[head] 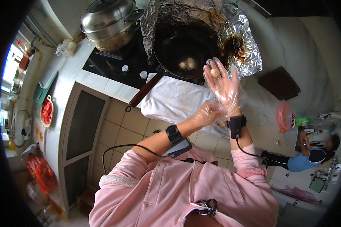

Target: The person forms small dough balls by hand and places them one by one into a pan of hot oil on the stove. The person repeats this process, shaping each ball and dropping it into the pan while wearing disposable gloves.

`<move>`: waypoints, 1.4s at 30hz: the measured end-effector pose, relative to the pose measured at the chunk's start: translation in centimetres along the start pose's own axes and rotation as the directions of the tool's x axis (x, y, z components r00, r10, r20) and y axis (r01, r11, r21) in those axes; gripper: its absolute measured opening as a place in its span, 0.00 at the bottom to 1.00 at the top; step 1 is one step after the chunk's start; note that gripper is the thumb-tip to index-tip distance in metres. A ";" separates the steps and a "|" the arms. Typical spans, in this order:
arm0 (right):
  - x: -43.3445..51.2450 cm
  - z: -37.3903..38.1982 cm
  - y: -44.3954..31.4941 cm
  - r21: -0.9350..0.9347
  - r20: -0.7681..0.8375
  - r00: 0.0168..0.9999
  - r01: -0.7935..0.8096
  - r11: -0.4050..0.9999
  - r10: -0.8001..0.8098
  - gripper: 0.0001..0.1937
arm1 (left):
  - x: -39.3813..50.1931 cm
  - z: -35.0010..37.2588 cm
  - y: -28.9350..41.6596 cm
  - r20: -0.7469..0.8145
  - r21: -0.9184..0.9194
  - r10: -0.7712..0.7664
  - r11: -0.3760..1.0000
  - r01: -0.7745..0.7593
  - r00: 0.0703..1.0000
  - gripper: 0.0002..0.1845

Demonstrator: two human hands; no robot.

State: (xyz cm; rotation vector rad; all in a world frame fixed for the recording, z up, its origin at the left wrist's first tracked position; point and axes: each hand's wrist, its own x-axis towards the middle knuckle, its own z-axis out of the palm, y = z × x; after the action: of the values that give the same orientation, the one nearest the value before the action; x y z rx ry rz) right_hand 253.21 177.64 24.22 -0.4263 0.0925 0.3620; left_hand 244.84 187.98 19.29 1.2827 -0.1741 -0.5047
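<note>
My right hand (224, 86), in a clear plastic glove, is palm up with its fingers spread and a small pale ball (215, 73) resting on them. My left hand (207, 114), also gloved, is closed at the right wrist, on the loose cuff of that glove; its fingertips are partly hidden. Beyond the hands sits a dark wok (173, 48) with several similar balls (187, 64) together in its bottom. Crumpled, partly scorched aluminium foil (248, 42) stands around the wok's far and side edges. A bag or container of balls (222, 124) is partly hidden below my hands.
The wok's wooden handle (147, 89) juts out beside a white towel (170, 99). A steel steamer pot (109, 25) stands on the black hob (119, 66). At right are a dark board (280, 83), a pink basin (284, 115) and a person (307, 159) at a sink. Red food fills a basket (47, 112) at left.
</note>
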 end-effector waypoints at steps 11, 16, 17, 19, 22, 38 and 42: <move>11.1 -1.4 -2.6 -0.681 -0.265 0.948 -0.054 0.730 -0.177 0.19 | 6.3 1.2 0.6 -0.155 -0.639 -0.132 0.769 0.002 0.979 0.08; 15.4 -4.0 -2.2 -0.894 -0.311 0.914 -0.189 0.407 -0.260 0.27 | 9.2 -0.5 0.3 -0.133 -0.654 -0.211 0.753 0.074 0.968 0.07; 16.0 -4.5 -2.3 -0.892 -0.324 0.917 -0.213 0.398 -0.235 0.29 | 9.5 -1.0 0.4 -0.154 -0.650 -0.214 0.758 0.064 0.965 0.07; 17.3 -5.2 -2.4 -0.892 -0.333 0.926 -0.248 0.377 -0.178 0.32 | 10.1 -1.8 0.6 -0.187 -0.635 -0.239 0.770 0.069 0.953 0.07; 18.7 -5.4 -2.8 -0.882 -0.393 0.906 -0.325 0.341 -0.154 0.37 | 10.6 -2.9 1.2 -0.202 -0.641 -0.234 0.766 0.053 0.951 0.07; 8.9 1.4 -6.8 -0.770 0.061 0.956 0.227 0.596 -0.285 0.41 | 7.4 1.4 0.5 0.095 -0.720 0.006 0.691 0.064 0.995 0.06; 0.5 1.3 -7.5 -0.666 0.019 0.956 0.229 0.710 -0.292 0.31 | 2.8 6.2 -0.3 0.090 -0.645 -0.134 0.747 0.160 0.987 0.08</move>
State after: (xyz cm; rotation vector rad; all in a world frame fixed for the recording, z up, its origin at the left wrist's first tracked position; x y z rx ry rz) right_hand 256.40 171.97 28.27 -1.1613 -0.0179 0.0771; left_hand 244.71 181.27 20.36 0.5944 0.0774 -0.6550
